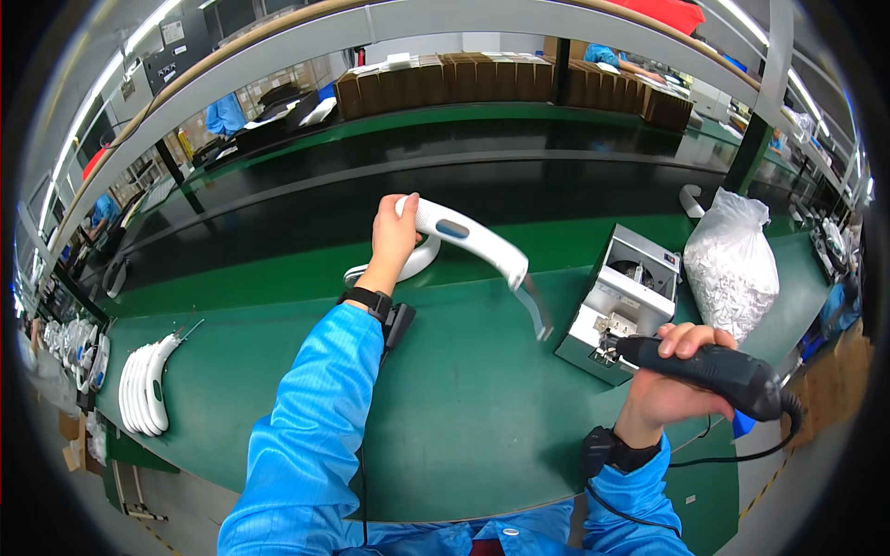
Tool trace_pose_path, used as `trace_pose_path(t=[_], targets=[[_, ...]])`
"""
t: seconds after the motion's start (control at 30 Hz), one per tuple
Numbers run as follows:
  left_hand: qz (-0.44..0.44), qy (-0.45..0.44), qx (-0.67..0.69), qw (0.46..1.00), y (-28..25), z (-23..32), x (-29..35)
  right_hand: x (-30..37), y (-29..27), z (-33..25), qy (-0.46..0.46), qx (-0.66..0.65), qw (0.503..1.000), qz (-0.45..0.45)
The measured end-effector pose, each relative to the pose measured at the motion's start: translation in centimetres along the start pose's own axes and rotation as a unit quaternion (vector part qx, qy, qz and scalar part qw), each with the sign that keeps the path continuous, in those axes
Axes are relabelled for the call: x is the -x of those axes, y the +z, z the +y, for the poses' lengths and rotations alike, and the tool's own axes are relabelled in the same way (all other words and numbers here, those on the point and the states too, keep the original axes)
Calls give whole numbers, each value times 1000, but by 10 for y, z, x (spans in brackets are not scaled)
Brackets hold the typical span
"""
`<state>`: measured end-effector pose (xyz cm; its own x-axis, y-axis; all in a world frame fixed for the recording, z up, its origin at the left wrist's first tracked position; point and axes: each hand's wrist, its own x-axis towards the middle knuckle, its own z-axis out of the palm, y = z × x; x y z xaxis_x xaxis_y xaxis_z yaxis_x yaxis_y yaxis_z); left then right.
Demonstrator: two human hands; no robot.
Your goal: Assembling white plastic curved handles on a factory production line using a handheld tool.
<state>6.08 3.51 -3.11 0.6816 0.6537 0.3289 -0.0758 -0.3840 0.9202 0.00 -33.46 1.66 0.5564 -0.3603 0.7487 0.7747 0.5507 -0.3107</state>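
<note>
My left hand (393,236) is closed around one end of a curved white plastic housing (482,248) with a grey oval window, held above the green bench. From its far end hangs a thin, blurred greyish strip (535,310). Another white curved part (422,260) lies behind my left wrist, partly hidden. My right hand (672,389) grips a black corded electric screwdriver (714,371). Its tip points left into the front of a grey metal screw feeder (593,341), at the outlet; whether a screw sits on the tip is too small to tell.
Several white curved housings (141,389) stand together on the bench's left. A clear bag of small white pieces (732,264) stands right of the feeder. Beyond the bench runs a black conveyor belt (464,185), with brown cartons (445,85) behind it. Other people in blue work farther off.
</note>
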Motion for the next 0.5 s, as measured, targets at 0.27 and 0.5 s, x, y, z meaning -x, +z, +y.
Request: trace_pose_path(t=[0.27, 0.5], targets=[[-122, 64, -77, 987, 66, -34, 19, 28, -2, 19, 110, 6, 992, -60], [-215, 233, -257, 913, 16, -6, 35, 37, -4, 23, 185, 36, 976, -108]])
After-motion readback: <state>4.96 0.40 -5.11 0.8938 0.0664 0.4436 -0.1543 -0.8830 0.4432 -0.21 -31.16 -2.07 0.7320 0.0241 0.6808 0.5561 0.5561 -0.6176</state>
